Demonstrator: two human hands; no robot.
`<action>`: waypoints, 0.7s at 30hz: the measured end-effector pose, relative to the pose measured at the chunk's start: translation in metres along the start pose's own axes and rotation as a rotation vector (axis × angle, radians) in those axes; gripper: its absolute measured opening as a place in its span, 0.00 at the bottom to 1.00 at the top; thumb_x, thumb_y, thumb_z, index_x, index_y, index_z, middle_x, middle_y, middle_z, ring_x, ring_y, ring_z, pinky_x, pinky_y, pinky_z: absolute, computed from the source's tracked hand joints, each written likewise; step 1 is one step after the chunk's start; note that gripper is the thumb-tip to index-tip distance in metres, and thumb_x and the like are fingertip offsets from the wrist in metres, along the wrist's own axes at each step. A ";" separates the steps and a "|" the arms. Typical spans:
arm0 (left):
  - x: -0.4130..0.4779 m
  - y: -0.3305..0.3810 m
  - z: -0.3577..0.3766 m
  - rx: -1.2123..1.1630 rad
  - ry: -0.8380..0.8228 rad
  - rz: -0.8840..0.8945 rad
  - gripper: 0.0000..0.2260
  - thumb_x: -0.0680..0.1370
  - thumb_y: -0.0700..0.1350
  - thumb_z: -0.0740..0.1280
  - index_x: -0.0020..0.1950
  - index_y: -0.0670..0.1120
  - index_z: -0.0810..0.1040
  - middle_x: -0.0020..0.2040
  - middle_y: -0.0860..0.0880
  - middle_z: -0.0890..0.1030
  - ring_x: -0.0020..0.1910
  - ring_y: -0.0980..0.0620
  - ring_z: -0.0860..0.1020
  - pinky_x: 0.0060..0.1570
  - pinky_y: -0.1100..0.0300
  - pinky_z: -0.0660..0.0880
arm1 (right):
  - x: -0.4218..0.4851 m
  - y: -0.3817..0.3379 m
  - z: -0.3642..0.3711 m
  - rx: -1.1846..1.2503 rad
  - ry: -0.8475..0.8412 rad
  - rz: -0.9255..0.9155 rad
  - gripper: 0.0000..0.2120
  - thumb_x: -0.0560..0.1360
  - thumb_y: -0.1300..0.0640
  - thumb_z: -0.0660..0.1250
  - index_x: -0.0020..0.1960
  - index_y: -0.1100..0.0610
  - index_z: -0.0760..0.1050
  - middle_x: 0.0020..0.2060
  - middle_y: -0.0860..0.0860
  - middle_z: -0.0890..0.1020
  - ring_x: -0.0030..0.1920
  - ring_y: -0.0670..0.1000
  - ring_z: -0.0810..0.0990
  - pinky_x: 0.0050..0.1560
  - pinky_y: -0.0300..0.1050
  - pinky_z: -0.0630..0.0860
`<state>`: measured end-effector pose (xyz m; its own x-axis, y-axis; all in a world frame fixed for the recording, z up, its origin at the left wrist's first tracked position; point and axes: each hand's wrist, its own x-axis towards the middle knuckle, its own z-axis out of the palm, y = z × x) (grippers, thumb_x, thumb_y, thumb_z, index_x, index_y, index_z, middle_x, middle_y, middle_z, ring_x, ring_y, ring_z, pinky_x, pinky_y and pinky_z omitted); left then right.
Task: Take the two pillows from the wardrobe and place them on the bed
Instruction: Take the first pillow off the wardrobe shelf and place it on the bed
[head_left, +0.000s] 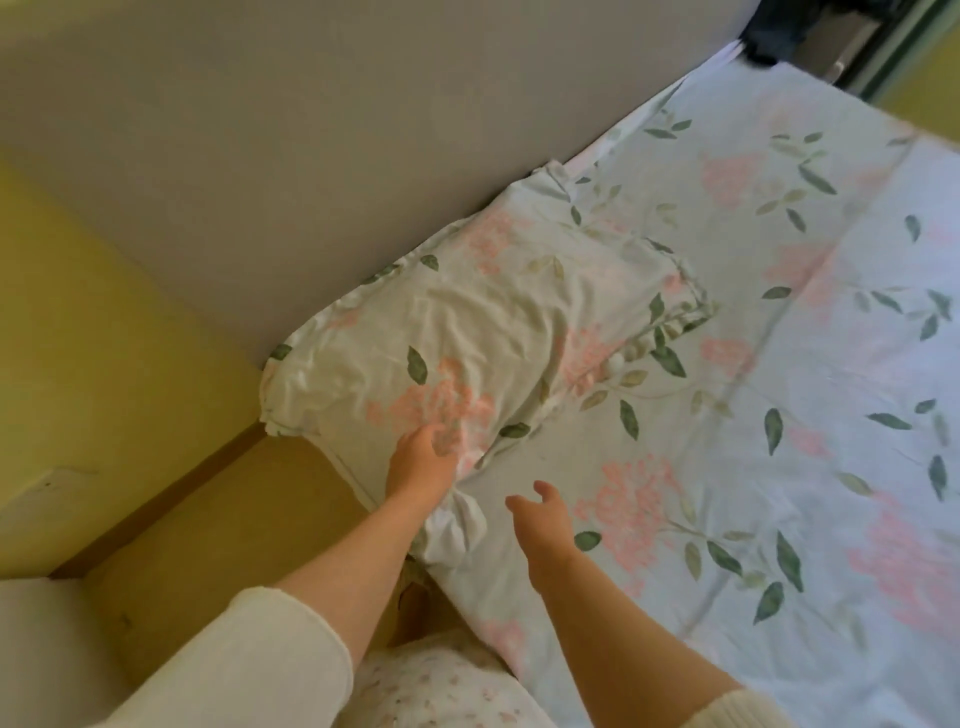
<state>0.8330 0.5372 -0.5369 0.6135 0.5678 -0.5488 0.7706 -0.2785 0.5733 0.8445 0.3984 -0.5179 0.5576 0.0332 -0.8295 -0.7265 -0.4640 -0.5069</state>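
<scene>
Pillow (483, 338), one, in a floral case matching the sheet: lies flat on the bed (779, 364) at centre frame, its long side against the grey headboard (311, 130) that runs from upper left toward upper right, its near corner overhanging the bed's lower-left edge.

Second pillow: not identifiable in view. Patterned fabric at the bottom centre of the frame is too cropped to name.

Wardrobe: a dark opening at upper right may be it; cannot tell.

Left hand (423, 460): lower centre, palm down on the near end of the pillow, fingers (434, 434) spread loosely and pressing into the cloth, not clenched round anything.

Right hand (543, 519): just right of the left, held above the sheet, fingers (543, 488) curled but released, grasping nothing, clear of the pillow.

Sleeves, cream (234, 665): pushed back on both forearms.

Step in hand, as judged: settling the first pillow at the head of the bed.

Handling notes: nudge the overhanging corner inward so that the whole pillow bears on the mattress; keep the long side flush with the headboard; smooth the creased case with a flat palm rather than pinching it, since the loose cloth bunches easily; leave the stretch of sheet toward upper right free for the other pillow.
</scene>
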 end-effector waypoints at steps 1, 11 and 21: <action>-0.014 0.005 0.010 -0.055 0.000 -0.005 0.15 0.77 0.47 0.62 0.63 0.48 0.71 0.64 0.45 0.73 0.58 0.45 0.74 0.52 0.56 0.72 | -0.005 0.003 -0.014 -0.001 0.005 -0.014 0.24 0.77 0.59 0.58 0.72 0.55 0.58 0.67 0.58 0.69 0.45 0.50 0.76 0.53 0.50 0.75; -0.118 0.012 0.059 -0.315 -0.017 -0.180 0.11 0.74 0.43 0.62 0.56 0.47 0.76 0.56 0.44 0.78 0.48 0.47 0.74 0.47 0.59 0.71 | -0.053 0.034 -0.083 -0.015 -0.040 -0.068 0.21 0.76 0.59 0.59 0.68 0.61 0.63 0.55 0.57 0.72 0.53 0.56 0.71 0.48 0.47 0.67; -0.154 -0.008 0.042 -0.469 0.043 -0.198 0.04 0.75 0.44 0.62 0.48 0.50 0.75 0.49 0.47 0.76 0.44 0.49 0.73 0.43 0.60 0.71 | -0.085 0.055 -0.067 -0.102 -0.075 -0.159 0.18 0.76 0.61 0.59 0.62 0.72 0.67 0.32 0.52 0.66 0.44 0.63 0.76 0.61 0.63 0.70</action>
<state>0.7393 0.4191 -0.4824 0.4486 0.6086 -0.6545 0.7046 0.2098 0.6779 0.7843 0.3105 -0.4597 0.6276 0.1774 -0.7581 -0.5849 -0.5352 -0.6095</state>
